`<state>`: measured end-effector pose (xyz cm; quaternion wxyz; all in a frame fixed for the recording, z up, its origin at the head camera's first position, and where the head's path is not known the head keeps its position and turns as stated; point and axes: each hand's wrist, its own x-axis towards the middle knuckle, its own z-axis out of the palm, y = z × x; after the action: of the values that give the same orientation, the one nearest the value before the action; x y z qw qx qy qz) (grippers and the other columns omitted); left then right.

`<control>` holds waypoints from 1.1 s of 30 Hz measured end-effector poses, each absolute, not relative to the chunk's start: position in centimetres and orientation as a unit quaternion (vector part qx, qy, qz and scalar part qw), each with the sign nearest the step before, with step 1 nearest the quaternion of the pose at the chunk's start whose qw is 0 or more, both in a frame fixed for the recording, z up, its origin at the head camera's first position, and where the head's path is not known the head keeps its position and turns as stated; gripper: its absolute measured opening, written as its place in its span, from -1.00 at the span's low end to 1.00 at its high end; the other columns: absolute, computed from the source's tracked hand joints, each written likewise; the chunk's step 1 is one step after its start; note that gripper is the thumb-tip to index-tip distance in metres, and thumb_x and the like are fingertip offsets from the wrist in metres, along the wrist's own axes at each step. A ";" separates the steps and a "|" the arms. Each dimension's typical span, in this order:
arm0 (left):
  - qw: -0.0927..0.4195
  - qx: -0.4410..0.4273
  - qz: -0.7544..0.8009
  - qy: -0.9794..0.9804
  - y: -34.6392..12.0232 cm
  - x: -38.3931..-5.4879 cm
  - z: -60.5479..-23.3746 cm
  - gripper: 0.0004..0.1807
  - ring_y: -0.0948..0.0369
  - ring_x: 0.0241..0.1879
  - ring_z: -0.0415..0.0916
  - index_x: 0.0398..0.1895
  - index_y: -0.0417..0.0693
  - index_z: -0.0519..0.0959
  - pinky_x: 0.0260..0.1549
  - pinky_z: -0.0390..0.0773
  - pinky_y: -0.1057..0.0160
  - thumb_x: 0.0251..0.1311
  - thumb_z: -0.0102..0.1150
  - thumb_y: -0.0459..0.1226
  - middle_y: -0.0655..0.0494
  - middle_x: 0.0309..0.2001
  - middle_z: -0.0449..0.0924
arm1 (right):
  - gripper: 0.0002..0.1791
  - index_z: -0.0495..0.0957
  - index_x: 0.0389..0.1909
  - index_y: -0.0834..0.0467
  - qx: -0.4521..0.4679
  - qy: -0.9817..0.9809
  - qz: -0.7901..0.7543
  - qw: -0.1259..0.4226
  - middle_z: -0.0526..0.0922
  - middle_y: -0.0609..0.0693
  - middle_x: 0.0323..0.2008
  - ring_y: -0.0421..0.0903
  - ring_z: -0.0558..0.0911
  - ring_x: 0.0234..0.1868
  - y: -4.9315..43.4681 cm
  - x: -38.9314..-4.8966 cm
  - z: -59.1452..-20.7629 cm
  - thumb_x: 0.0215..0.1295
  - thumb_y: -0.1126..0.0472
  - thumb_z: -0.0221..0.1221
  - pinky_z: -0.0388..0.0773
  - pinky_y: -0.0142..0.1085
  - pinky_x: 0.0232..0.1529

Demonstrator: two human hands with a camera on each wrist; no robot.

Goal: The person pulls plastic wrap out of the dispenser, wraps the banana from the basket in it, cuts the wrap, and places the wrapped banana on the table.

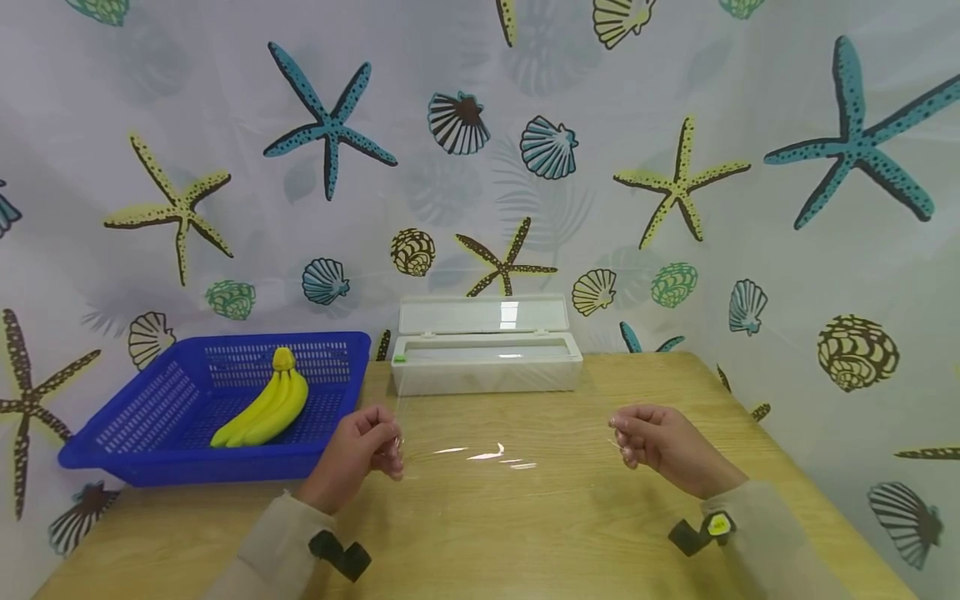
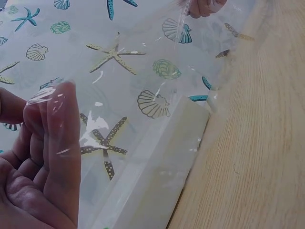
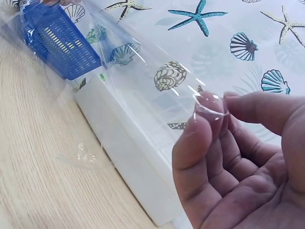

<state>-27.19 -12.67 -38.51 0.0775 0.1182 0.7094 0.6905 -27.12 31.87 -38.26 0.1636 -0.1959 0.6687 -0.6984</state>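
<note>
A sheet of clear cling film (image 1: 487, 455) spreads between my two hands above the wooden table, showing mostly as bright glints. My left hand (image 1: 358, 454) pinches its left edge between thumb and curled fingers, just right of the blue basket. At the other side my right hand (image 1: 663, 446) pinches the right edge. In the right wrist view the film (image 3: 143, 53) wraps over the fingertips (image 3: 193, 138). Behind the film stands a white cling film dispenser box (image 1: 487, 375), its lid (image 1: 457, 317) raised.
A blue plastic basket (image 1: 225, 468) at the left holds a bunch of yellow bananas (image 1: 273, 408). The wooden table (image 1: 510, 533) runs back to a white curtain (image 1: 495, 50) printed with starfish and shells, which also hangs along the right side.
</note>
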 end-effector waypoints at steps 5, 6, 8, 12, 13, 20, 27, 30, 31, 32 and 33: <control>0.094 0.140 0.686 0.707 -13.0 -27.0 -38.6 -0.80 0.22 -0.53 0.58 -0.39 -0.08 0.36 -0.37 0.75 0.20 0.47 -0.10 -0.29 0.14 -0.52 0.50 | -0.74 0.61 -0.19 0.07 -0.208 0.660 -0.697 0.186 0.63 -0.18 -0.37 -0.32 0.60 -0.42 32.0 -26.9 -38.5 0.59 0.22 -0.07 0.62 -0.46 -0.33; 0.098 0.142 0.686 0.707 -13.0 -26.9 -38.6 -0.80 0.22 -0.53 0.58 -0.40 -0.08 0.36 -0.38 0.75 0.20 0.47 -0.10 -0.29 0.14 -0.53 0.50 | -0.73 0.62 -0.19 0.07 -0.209 0.658 -0.698 0.191 0.64 -0.18 -0.37 -0.32 0.60 -0.42 32.1 -26.9 -38.6 0.59 0.23 -0.07 0.63 -0.46 -0.33; 0.104 0.149 0.683 0.707 -13.1 -26.8 -38.7 -0.79 0.24 -0.53 0.57 -0.41 -0.07 0.36 -0.38 0.74 0.21 0.47 -0.11 -0.29 0.16 -0.53 0.50 | -0.73 0.61 -0.20 0.07 -0.211 0.656 -0.697 0.197 0.64 -0.19 -0.38 -0.32 0.59 -0.43 32.1 -26.8 -38.7 0.59 0.23 -0.08 0.62 -0.46 -0.34; 0.114 0.163 0.679 0.706 -13.3 -26.6 -38.7 -0.78 0.25 -0.53 0.57 -0.42 -0.06 0.35 -0.40 0.74 0.21 0.46 -0.10 -0.29 0.17 -0.53 0.51 | -0.73 0.60 -0.19 0.08 -0.222 0.651 -0.697 0.203 0.63 -0.18 -0.38 -0.32 0.58 -0.44 32.3 -26.6 -39.0 0.59 0.25 -0.09 0.62 -0.47 -0.35; 0.116 0.167 0.679 0.705 -13.4 -26.5 -38.7 -0.78 0.25 -0.53 0.57 -0.43 -0.06 0.35 -0.40 0.74 0.21 0.46 -0.10 -0.29 0.18 -0.53 0.51 | -0.73 0.60 -0.18 0.08 -0.227 0.650 -0.696 0.203 0.63 -0.18 -0.38 -0.33 0.58 -0.43 32.4 -26.6 -39.0 0.59 0.26 -0.10 0.62 -0.47 -0.35; 0.159 0.184 0.672 0.699 -13.8 -26.5 -39.2 -0.80 0.23 -0.51 0.62 -0.41 -0.05 0.35 -0.35 0.76 0.18 0.45 -0.09 -0.29 0.18 -0.52 0.56 | -0.69 0.60 -0.15 0.06 -0.245 0.636 -0.698 0.218 0.64 -0.18 -0.35 -0.34 0.61 -0.39 32.8 -26.3 -39.6 0.59 0.32 -0.14 0.64 -0.48 -0.30; 0.197 0.193 0.658 0.701 -14.0 -26.6 -39.7 -0.85 0.22 -0.49 0.64 -0.39 -0.04 0.34 -0.34 0.76 0.15 0.40 -0.11 -0.35 0.17 -0.52 0.57 | -0.70 0.60 -0.17 0.07 -0.232 0.642 -0.691 0.238 0.65 -0.20 -0.36 -0.34 0.60 -0.40 32.9 -26.1 -40.4 0.58 0.33 -0.13 0.62 -0.49 -0.31; 0.220 0.188 0.650 0.703 -14.1 -26.6 -39.8 -0.88 0.20 -0.47 0.65 -0.39 -0.04 0.34 -0.32 0.76 0.15 0.35 -0.08 -0.34 0.16 -0.51 0.57 | -0.72 0.60 -0.17 0.08 -0.220 0.648 -0.688 0.242 0.65 -0.19 -0.35 -0.34 0.59 -0.43 33.0 -26.1 -40.8 0.56 0.33 -0.10 0.61 -0.50 -0.34; 0.228 0.185 0.647 0.703 -14.1 -26.6 -39.9 -0.88 0.20 -0.45 0.66 -0.39 -0.04 0.34 -0.31 0.76 0.14 0.34 -0.08 -0.34 0.16 -0.50 0.58 | -0.74 0.60 -0.17 0.08 -0.216 0.651 -0.686 0.243 0.65 -0.19 -0.35 -0.34 0.59 -0.43 33.0 -26.1 -40.9 0.56 0.32 -0.09 0.61 -0.50 -0.36; 0.236 0.178 0.645 0.705 -14.1 -26.6 -40.0 -0.89 0.19 -0.44 0.66 -0.39 -0.04 0.34 -0.30 0.77 0.14 0.33 -0.06 -0.34 0.15 -0.50 0.59 | -0.75 0.59 -0.18 0.08 -0.212 0.655 -0.684 0.243 0.66 -0.19 -0.35 -0.34 0.59 -0.44 33.1 -26.1 -40.9 0.56 0.31 -0.07 0.61 -0.50 -0.36; 0.241 0.175 0.643 0.706 -14.1 -26.6 -40.1 -0.89 0.19 -0.43 0.67 -0.40 -0.04 0.35 -0.29 0.77 0.13 0.32 -0.06 -0.34 0.15 -0.50 0.59 | -0.76 0.59 -0.18 0.07 -0.210 0.659 -0.681 0.242 0.66 -0.19 -0.35 -0.34 0.59 -0.44 33.1 -26.2 -41.0 0.55 0.31 -0.06 0.62 -0.50 -0.37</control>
<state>-26.64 -14.13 -40.06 0.2414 0.1749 0.7055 0.6429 -26.16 33.09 -41.02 0.2421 -0.2098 0.6590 -0.6805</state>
